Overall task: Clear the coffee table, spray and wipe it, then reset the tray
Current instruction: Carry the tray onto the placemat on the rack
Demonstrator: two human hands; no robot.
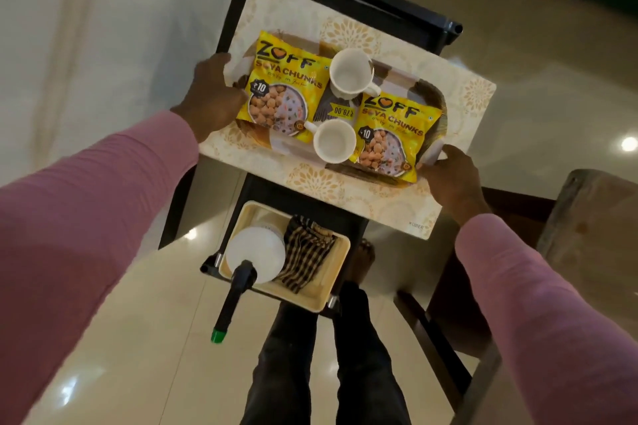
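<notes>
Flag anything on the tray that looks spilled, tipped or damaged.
Nothing stands out. On the tray, both white cups sit upright and empty, and both yellow packets lie flat and sealed. Both hands grip its ends.

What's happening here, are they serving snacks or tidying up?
A person in pink sleeves grips a tray at both ends, left hand and right hand, over a small table with a floral top. On the tray lie two yellow soya chunk packets and two empty white cups. Below, a cream bin holds a spray bottle and a checked cloth, untouched. Whether the tray is being lifted or set down cannot be told.
</notes>
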